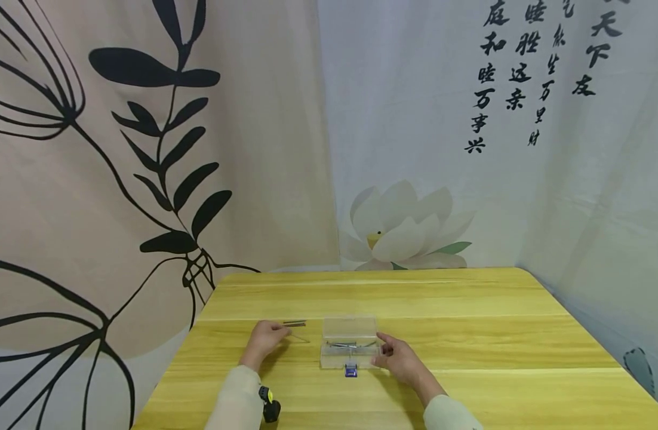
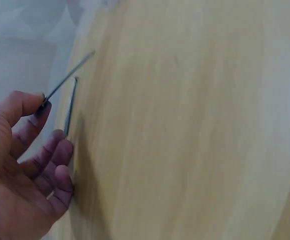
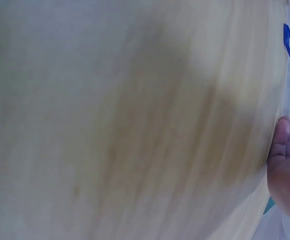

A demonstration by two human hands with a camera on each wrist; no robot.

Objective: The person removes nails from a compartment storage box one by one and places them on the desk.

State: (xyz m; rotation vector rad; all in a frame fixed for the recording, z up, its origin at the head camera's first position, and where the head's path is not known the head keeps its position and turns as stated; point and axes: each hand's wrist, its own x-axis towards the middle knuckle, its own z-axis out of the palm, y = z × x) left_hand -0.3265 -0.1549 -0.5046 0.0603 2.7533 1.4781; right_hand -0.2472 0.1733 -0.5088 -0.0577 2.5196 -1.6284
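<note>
Between thumb and index finger, my left hand pinches a thin metal nail, which slants away above the wood. Another nail lies on the table by that hand's lower fingers in the left wrist view. In the head view, several dark nails lie just beyond the left fingertips. To the right stands a clear plastic box, its lid raised at the back, with several nails inside. My right hand grips the box's right end, thumb at the front wall.
A blue latch hangs at the box's front edge. The yellow wood-grain table reaches back to a printed cloth. A black device with a yellow spot sits at the left sleeve.
</note>
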